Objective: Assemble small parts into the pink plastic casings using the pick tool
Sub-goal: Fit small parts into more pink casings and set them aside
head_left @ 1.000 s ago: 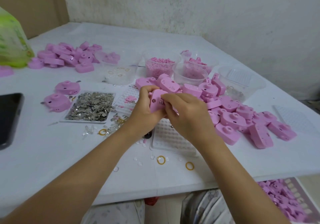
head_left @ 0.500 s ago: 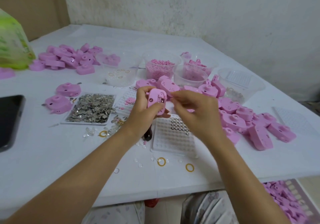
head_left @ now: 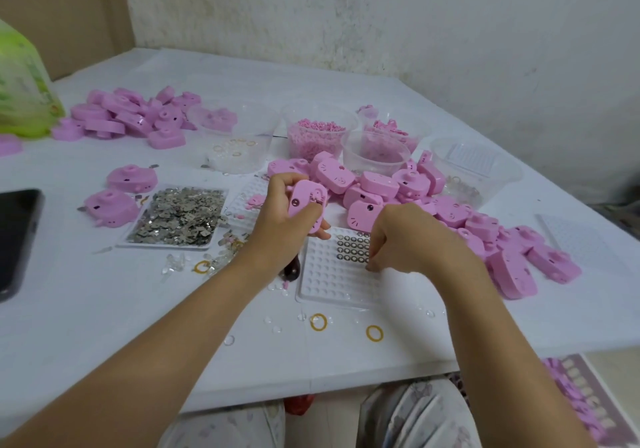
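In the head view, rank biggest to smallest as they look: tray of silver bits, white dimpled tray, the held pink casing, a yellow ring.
1. tray of silver bits and white dimpled tray: alike; the right hand hides part of the latter.
2. pink casing in the left hand.
3. yellow ring.

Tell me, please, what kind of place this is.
Probably a small home workshop for piecework assembly. Heaps of identical pink casings lie on the table, clear tubs hold small pink bits, and a dimpled tray holds metal rings.

Right hand (head_left: pixel 405 240) grip hidden; phone (head_left: pixel 17 240) cut off.
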